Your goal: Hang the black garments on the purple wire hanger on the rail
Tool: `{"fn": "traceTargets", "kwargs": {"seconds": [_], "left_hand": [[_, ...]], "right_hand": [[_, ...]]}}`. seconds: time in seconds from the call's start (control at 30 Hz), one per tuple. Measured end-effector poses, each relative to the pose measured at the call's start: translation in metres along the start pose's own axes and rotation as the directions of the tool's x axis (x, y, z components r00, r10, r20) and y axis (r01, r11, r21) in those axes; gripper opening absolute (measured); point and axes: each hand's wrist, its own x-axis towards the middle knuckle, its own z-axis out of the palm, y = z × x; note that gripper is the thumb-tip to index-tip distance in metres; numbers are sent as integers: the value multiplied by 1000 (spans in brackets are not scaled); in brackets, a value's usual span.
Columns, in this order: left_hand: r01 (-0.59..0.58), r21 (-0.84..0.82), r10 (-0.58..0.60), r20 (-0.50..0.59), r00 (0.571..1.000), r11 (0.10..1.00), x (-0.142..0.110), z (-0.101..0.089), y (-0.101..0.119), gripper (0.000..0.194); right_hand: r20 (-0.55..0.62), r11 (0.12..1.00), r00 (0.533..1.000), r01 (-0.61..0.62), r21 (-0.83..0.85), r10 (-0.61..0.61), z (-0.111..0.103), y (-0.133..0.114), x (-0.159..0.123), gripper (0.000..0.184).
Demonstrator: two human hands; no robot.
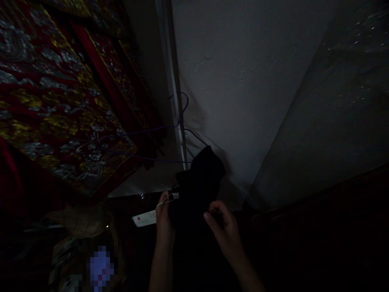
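A black garment (199,182) hangs on a thin purple wire hanger (179,121) against the pale wall. My left hand (164,219) grips its left edge, fingers closed on the dark cloth, with a white paper tag (144,219) and its string beside the fingers. My right hand (223,229) pinches the garment's right side, fingers curled into the fabric. The scene is very dark and the lower part of the garment is lost in shadow.
A red cloth embroidered in gold and silver (51,101) hangs at the left. A white vertical strip (176,101) runs down the wall (243,81). A grey panel (328,105) stands at the right. Dim pale items (79,221) lie at the lower left.
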Motion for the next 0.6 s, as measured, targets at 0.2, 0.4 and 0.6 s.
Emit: {"fn": "traceTargets", "kwargs": {"seconds": [0.2,0.4,0.6], "left_hand": [[-386,442,182,437,881,810,-30,25,45,20],[-445,554,-121,710,693,703,-15,17,59,41],[-417,751,-601,660,451,512,-4,-7,56,49]], "right_hand": [[402,995,915,-73,68,40,11,-3,1,68],[615,999,787,-34,-30,46,-11,-39,36,21],[524,957,848,212,-196,-81,-62,-67,85,31]]}}
